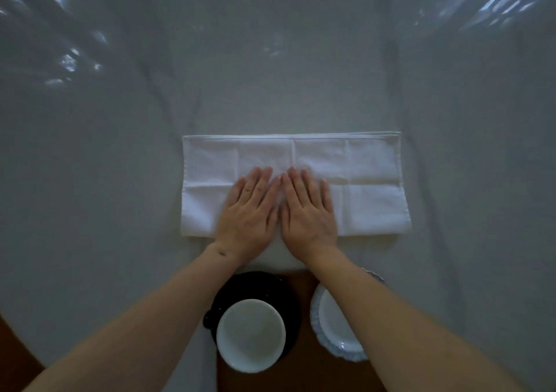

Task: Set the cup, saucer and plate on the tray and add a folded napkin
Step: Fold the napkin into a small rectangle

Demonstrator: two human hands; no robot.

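Note:
A white napkin (370, 178) lies folded into a wide rectangle on the table, with crease lines across it. My left hand (251, 211) and my right hand (307, 208) press flat on its middle, side by side, fingers pointing away from me. Nearer to me a brown wooden tray (304, 370) holds a white cup (250, 334) standing on a black saucer (288, 298). To its right on the tray sits a white plate (334, 325) with a blue patterned rim, partly hidden under my right forearm.
A pale grey cloth under shiny clear plastic (270, 75) covers the table, wrinkled and reflecting light at the far corners. The dark floor (12, 358) shows at the bottom left past the table's edge.

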